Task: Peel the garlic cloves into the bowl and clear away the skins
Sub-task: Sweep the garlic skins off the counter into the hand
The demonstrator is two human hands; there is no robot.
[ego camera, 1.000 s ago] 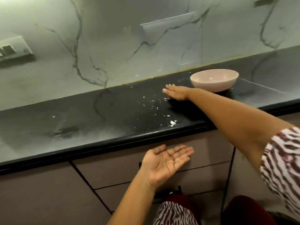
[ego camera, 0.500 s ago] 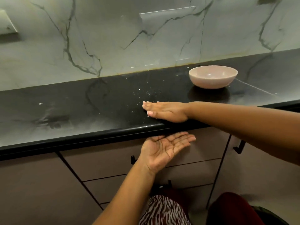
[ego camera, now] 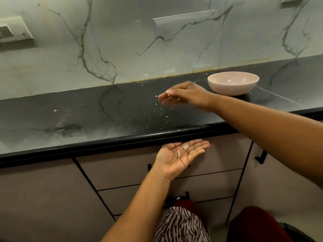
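Left hand cupped palm-up below the black countertop edge, fingers relaxed, cradling garlic skins; right hand above scattered flakes, fingers loosely extended, beside pink bowl.

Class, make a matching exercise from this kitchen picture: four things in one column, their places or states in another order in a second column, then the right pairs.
Things:
1. bowl
2. left hand
3. right hand
4. switch plate

Places or states:
A. palm up below the counter edge, holding skin bits
B. on the wall, far left
C. on the counter by the wall, right
D. raised over the speckled counter

Pairs: 1-C, 2-A, 3-D, 4-B
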